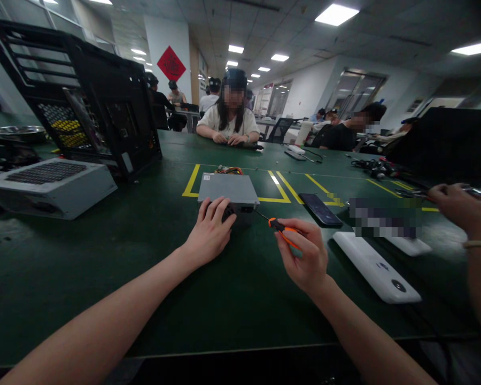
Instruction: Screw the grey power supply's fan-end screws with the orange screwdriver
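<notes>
A grey metal computer power supply (228, 187) rests on the green table in front of me, with coloured wires (229, 170) at its far side. My left hand (212, 227) grips its near edge, fingers over the top and thumb against the front face. An orange and black screwdriver (282, 231) is held in my right hand (304, 254), fingers closed round the handle. Its thin shaft points left, and the tip is at the near right corner of the power supply; whether it sits in a screw I cannot tell.
At left stand an open black computer case (104, 101) and another power supply (52, 184). Right of my hand lie a dark phone (319, 208) and a white power bank (377, 267). Another person's hand (460, 206) holds a metal tool at far right. A person (229, 120) sits opposite.
</notes>
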`<state>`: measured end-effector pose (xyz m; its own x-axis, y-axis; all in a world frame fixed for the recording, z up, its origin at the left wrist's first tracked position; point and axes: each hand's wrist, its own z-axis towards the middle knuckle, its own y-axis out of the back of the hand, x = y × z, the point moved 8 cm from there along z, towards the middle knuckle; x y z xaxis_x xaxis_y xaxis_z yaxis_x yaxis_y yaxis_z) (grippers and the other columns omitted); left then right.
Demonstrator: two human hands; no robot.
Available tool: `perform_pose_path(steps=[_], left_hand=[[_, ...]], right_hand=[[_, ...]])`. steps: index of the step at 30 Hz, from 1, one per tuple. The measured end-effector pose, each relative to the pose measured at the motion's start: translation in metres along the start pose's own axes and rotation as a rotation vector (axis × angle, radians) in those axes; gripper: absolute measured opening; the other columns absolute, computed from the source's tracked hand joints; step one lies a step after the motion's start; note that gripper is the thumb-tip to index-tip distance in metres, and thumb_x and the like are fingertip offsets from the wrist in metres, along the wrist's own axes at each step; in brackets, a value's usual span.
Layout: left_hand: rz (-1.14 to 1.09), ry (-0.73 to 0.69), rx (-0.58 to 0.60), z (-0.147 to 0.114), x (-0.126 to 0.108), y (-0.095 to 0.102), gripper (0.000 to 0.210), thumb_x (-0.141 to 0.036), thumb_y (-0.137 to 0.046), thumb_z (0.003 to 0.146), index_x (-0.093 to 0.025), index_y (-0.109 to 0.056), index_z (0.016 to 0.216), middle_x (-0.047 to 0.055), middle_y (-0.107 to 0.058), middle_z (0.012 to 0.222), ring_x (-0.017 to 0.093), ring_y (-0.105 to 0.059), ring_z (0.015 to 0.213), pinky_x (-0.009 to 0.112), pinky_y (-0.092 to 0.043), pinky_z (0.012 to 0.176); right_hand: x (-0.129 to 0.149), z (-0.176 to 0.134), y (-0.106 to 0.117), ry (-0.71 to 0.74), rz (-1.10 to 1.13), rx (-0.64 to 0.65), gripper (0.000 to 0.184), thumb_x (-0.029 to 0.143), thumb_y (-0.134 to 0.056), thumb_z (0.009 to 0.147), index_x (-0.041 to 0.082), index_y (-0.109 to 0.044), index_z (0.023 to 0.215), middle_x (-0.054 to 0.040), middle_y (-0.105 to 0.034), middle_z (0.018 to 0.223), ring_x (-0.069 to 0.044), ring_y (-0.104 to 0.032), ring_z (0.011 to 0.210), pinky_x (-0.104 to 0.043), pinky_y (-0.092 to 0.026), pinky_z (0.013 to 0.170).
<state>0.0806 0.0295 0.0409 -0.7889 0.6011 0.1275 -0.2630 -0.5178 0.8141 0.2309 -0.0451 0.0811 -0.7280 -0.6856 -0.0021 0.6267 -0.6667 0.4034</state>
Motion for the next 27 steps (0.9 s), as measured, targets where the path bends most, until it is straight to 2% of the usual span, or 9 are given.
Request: perform_pose_path(steps=[3, 7, 12, 15, 19, 23, 27], left_hand=[[-0.003, 0.003, 0.0, 0.0001, 0.0002, 0.0001, 0.034, -0.02, -0.053, 0.079, -0.017, -0.055, 0.113, 0.017, -0.032, 0.135, 0.033, -0.026, 0.13, 0.054, -0.018, 0.11], [-0.013, 0.009, 0.002, 0.0, 0.0007, 0.0001, 0.034, -0.02, -0.054, 0.079, -0.017, -0.055, 0.113, 0.016, -0.033, 0.135, 0.033, -0.026, 0.131, 0.054, -0.017, 0.11], [-0.035, 0.012, -0.005, 0.0, 0.0008, 0.0007, 0.035, -0.018, -0.055, 0.078, -0.016, -0.056, 0.113, 0.017, -0.034, 0.135, 0.033, -0.026, 0.13, 0.055, -0.016, 0.11], [-0.036, 0.006, -0.006, 0.0, 0.0002, 0.0016, 0.034, -0.019, -0.053, 0.079, -0.017, -0.056, 0.113, 0.016, -0.034, 0.135, 0.033, -0.026, 0.13, 0.055, -0.018, 0.109], [-0.035, 0.007, -0.003, -0.0001, 0.0001, 0.0023, 0.034, -0.019, -0.053, 0.079, -0.017, -0.055, 0.113, 0.016, -0.033, 0.135, 0.033, -0.026, 0.13, 0.055, -0.018, 0.109], [-0.046, 0.008, -0.008, -0.0003, 0.0007, 0.002, 0.034, -0.019, -0.054, 0.079, -0.018, -0.055, 0.113, 0.015, -0.033, 0.136, 0.032, -0.025, 0.131, 0.055, -0.017, 0.11], [-0.027, 0.008, 0.004, -0.0001, 0.0006, 0.0005, 0.034, -0.019, -0.053, 0.08, -0.017, -0.055, 0.114, 0.016, -0.032, 0.136, 0.033, -0.025, 0.131, 0.055, -0.017, 0.11]], right_hand=[[-0.0016, 0.0001, 0.0008, -0.014, 0.025, -0.02, 0.04, 0.004, -0.057, 0.075, 0.026, -0.045, 0.107, -0.007, -0.056, 0.11, -0.021, -0.058, 0.1, -0.041, -0.053, 0.078], [0.0022, -0.0014, -0.0033, 0.038, 0.013, 0.025, 0.041, 0.005, -0.059, 0.074, 0.027, -0.046, 0.107, -0.0059, -0.056, 0.108, -0.019, -0.058, 0.097, -0.038, -0.053, 0.076], [-0.0003, -0.0014, -0.0029, -0.006, 0.068, 0.012, 0.043, 0.005, -0.058, 0.073, 0.024, -0.044, 0.108, -0.0077, -0.058, 0.107, -0.02, -0.059, 0.097, -0.039, -0.053, 0.078], [-0.0005, 0.0, -0.0042, -0.016, 0.031, 0.032, 0.035, 0.007, -0.06, 0.074, 0.024, -0.048, 0.101, -0.0052, -0.059, 0.102, -0.019, -0.06, 0.092, -0.036, -0.053, 0.074], [-0.0011, 0.0008, -0.0001, -0.027, 0.046, -0.011, 0.035, 0.005, -0.057, 0.074, 0.024, -0.047, 0.102, -0.0068, -0.058, 0.106, -0.02, -0.059, 0.096, -0.04, -0.053, 0.076], [0.0, 0.0003, -0.0014, -0.008, 0.002, 0.013, 0.035, 0.009, -0.061, 0.074, 0.026, -0.049, 0.102, -0.0049, -0.058, 0.105, -0.02, -0.059, 0.093, -0.038, -0.054, 0.073], [0.0, 0.0016, 0.0014, -0.012, 0.043, -0.023, 0.037, 0.004, -0.057, 0.074, 0.024, -0.048, 0.103, -0.0068, -0.057, 0.106, -0.02, -0.059, 0.096, -0.039, -0.054, 0.075]])
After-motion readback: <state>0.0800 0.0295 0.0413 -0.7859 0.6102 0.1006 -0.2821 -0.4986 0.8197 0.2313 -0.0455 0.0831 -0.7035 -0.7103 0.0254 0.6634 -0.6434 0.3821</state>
